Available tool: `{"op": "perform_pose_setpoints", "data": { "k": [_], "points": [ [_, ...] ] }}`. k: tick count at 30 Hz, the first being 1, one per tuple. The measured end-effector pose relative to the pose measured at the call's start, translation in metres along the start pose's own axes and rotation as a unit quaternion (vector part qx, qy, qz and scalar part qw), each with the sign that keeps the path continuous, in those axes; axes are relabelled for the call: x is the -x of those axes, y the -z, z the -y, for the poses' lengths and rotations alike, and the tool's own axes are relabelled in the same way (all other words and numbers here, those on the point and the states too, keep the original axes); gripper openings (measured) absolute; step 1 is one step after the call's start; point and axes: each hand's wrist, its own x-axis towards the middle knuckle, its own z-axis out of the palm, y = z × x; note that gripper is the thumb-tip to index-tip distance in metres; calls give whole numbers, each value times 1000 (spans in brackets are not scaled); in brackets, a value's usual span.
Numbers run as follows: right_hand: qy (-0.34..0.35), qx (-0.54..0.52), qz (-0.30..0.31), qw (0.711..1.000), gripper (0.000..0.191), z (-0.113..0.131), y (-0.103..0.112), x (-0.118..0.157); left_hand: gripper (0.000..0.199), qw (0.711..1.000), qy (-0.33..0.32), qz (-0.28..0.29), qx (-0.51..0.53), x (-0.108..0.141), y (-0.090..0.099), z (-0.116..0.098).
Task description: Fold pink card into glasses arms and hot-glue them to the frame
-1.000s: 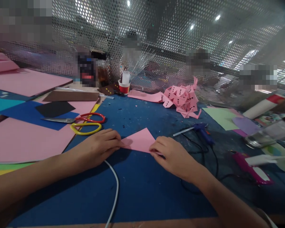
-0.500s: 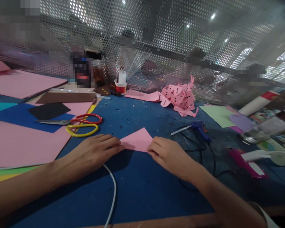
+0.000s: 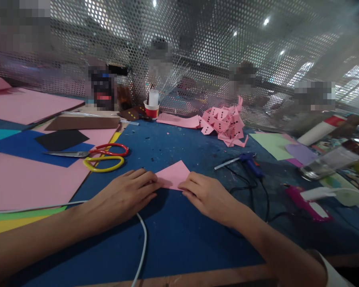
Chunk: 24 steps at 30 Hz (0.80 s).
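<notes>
Between my hands a small folded piece of pink paper [image 3: 174, 173] lies on the blue tabletop, its pointed corner turned away from me. My left hand [image 3: 134, 189] covers its left corner, fingers bent together and pressed onto the paper. My right hand [image 3: 208, 195] pinches the near right edge, thumb below and fingertips on top. Scissors [image 3: 106, 155] with one red and one yellow handle rest beyond my left hand. Part of the paper is hidden under the fingers of both hands.
A blue glue gun [image 3: 251, 164] with its cord lies at right, near a magenta tool [image 3: 308, 203]. Pink cut strips [image 3: 223, 121] are heaped at the back. Pink sheets [image 3: 32, 183] cover the left. A white cable [image 3: 144, 239] runs below my left hand.
Both hands have moved inward over the paper; my left hand slid right along its edge and my right hand slid slightly left. The view shifted a little.
</notes>
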Motion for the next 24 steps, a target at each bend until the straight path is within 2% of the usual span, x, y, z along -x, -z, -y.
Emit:
{"op": "perform_pose_setpoints", "data": {
  "k": [5, 10, 13, 20, 24],
  "points": [
    [-5, 15, 7, 1000, 21, 1, 0, -1, 28, 1000, -5, 2, 11, 0, -1, -1],
    [-1, 23, 12, 1000, 23, 6, 0, -2, 24, 1000, -2, 27, -5, -1, 1, -3],
    [4, 38, 9, 999, 29, 7, -2, -3, 23, 1000, -5, 24, -7, -2, 1, -4],
    [20, 82, 13, 996, 28, 9, -4, -3, 29, 1000, -5, 26, -9, -1, 1, -6],
    [26, 114, 20, 993, 27, 13, -2, -4, 26, 1000, -1, 28, -13, -1, 3, -8]
  ]
}}
